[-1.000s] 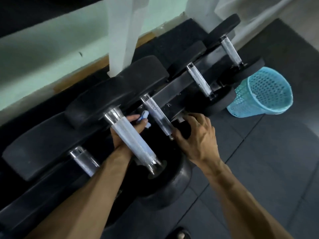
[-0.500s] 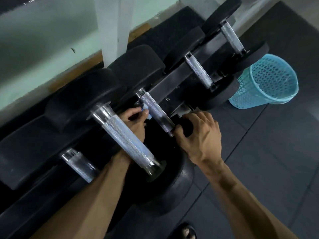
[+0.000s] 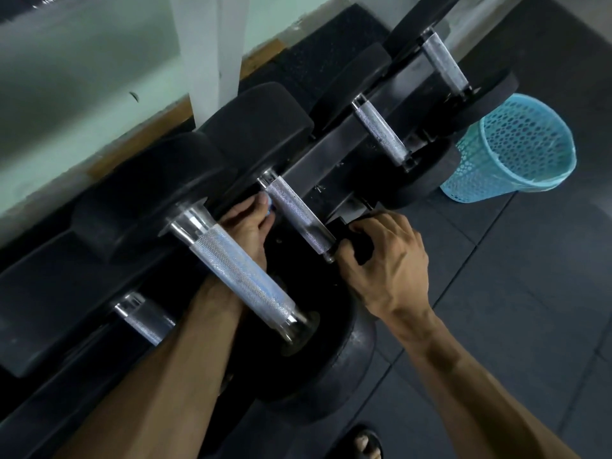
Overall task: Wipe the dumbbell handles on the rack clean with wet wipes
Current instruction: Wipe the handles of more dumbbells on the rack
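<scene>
Left hand (image 3: pixel 246 226) pinches wet wipe (image 3: pixel 270 207) — touching handle (image 3: pixel 298 217).

Turquoise perforated wastebasket (image 3: pixel 516 150) on dark tiled floor (image 3: pixel 516 293), toward the floor's far right, tilted in this wide view, just beside the rack's end. White post (image 3: pixel 212 51) upright at the floor's far edge, against pale green wall (image 3: pixel 66 104). Sandalled foot (image 3: pixel 366 442) at bottom edge.
</scene>
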### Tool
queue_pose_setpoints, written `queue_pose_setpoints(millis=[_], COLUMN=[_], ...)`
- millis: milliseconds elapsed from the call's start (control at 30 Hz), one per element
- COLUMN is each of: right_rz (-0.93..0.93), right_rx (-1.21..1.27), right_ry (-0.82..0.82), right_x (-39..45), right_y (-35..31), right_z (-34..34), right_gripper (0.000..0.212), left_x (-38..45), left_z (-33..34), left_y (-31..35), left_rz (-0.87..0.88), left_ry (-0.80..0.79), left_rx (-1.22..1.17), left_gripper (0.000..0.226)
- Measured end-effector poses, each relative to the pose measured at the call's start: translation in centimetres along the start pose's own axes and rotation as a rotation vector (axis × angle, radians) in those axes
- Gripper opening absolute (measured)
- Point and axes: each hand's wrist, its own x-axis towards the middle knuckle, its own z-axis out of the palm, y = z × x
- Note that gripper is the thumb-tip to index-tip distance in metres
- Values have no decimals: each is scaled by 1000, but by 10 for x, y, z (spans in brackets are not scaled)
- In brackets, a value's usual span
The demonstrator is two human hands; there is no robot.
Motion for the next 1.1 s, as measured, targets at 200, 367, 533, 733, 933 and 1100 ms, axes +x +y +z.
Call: queue_pose_setpoints(millis=[200,367,533,733,933,1100], right_rz=[5,8,24,135,228,241], right_rx=[1,16,22,-37,-1,37], right_ry=[7,17,59,-101,-95,-32], right_x=[0,-1,-3,-21,-17,-19], right_y=[1,3,0,4,3,4], right_z=[2,2,3,-8,-8,-5], right_gripper=[25,25,37,91,105,97], left_x=[-6,0,-17,-17,-19,-8], left_z=[-11,-10,-12,-3,-10,-5], left_y=[-8,1,-6,9,-12,3], left_rz=[5,43,75,189,71,145], left_ry=[-93,-141,-81,45,-94,38], left_rx=[199,219,479,411,528,326], left_gripper=[8,21,20,26,19,28])
